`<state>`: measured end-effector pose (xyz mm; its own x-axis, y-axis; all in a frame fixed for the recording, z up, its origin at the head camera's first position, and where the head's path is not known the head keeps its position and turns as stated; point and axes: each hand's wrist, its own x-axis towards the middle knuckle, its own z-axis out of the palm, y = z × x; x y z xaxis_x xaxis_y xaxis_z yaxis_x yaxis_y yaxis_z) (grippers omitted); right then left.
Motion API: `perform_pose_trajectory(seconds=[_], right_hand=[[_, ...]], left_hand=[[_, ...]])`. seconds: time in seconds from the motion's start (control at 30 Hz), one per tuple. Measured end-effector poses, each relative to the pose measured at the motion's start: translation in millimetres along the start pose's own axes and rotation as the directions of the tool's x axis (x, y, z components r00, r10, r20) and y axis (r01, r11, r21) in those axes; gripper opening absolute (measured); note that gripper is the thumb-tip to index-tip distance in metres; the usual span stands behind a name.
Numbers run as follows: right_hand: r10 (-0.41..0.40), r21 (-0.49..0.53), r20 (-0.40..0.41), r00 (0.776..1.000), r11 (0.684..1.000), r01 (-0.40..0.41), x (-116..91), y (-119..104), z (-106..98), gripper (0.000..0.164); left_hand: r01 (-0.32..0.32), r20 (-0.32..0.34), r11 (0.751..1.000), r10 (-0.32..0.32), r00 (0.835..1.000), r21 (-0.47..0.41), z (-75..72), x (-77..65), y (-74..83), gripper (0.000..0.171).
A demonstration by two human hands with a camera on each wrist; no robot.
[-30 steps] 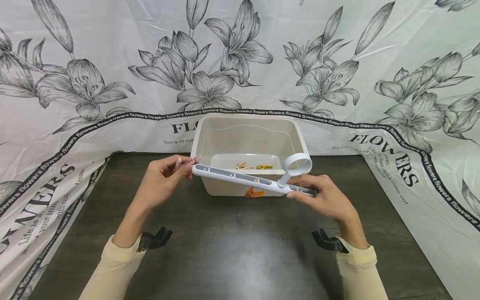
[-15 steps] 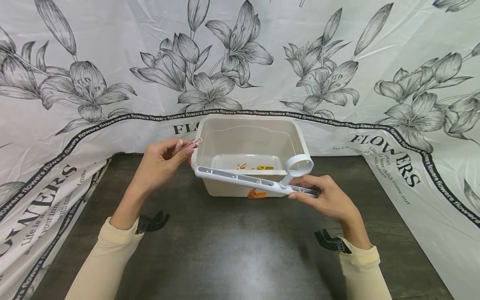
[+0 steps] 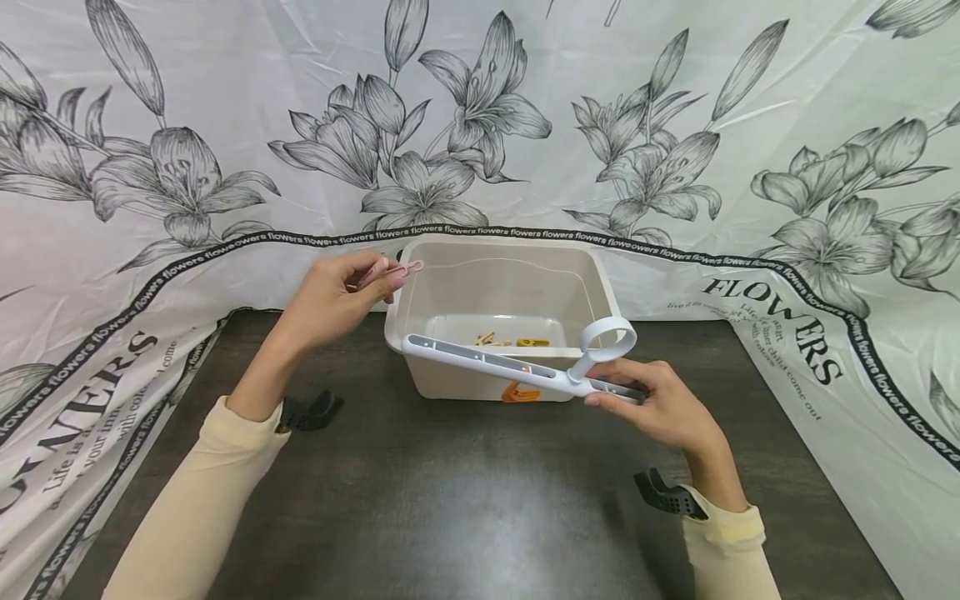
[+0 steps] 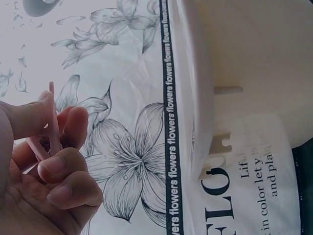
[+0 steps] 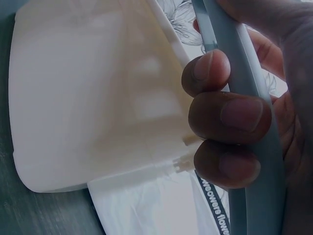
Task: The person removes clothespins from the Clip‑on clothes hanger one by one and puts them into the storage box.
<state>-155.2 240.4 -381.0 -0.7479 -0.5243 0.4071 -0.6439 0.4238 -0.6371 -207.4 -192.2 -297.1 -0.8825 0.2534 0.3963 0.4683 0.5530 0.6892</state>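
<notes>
In the head view my left hand [image 3: 337, 296] pinches a small pink clothespin [image 3: 401, 270] near the bin's left rim. Its V-shaped pink legs [image 4: 54, 129] show between thumb and fingers in the left wrist view. My right hand [image 3: 663, 404] grips one end of a pale grey-white slotted plastic bar with a ring [image 3: 487, 360], which resembles a folding hanger. The bar slants across the front of the bin, its free end up to the left. In the right wrist view, curled fingers [image 5: 234, 115] wrap round the bar [image 5: 244, 73].
A beige plastic bin [image 3: 510, 242] stands at the back of the dark table [image 3: 465, 492]. Yellow clothespins [image 3: 532, 342] lie inside it. An orange object [image 3: 519, 393] shows at the bin's lower front. A flower-print cloth [image 3: 675, 250] hangs behind and at the sides.
My left hand has lifted with the pink clothespin, away from the bar's left end, up to the bin's left rim. The right hand and bar have shifted slightly right and down.
</notes>
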Motion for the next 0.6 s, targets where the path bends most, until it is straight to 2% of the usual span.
perform_pose_trajectory(seconds=[0.13,0.37,0.6], right_hand=[[0.005,-0.011,-0.001,1.000,1.000,-0.005,-1.7,0.1,-1.6,0.039],[-0.012,0.009,-0.002,1.000,1.000,0.012,-2.0,-2.9,-2.4,0.039],[-0.001,0.000,0.002,1.000,1.000,0.001,-1.5,-4.0,-2.9,0.040]], left_hand=[[-0.020,0.018,0.999,0.020,1.000,0.040,3.1,9.9,1.1,0.021],[0.009,0.064,0.995,-0.016,0.998,0.098,7.5,27.2,4.7,0.022],[-0.006,0.130,0.992,-0.010,0.991,0.126,15.5,39.9,5.6,0.020]])
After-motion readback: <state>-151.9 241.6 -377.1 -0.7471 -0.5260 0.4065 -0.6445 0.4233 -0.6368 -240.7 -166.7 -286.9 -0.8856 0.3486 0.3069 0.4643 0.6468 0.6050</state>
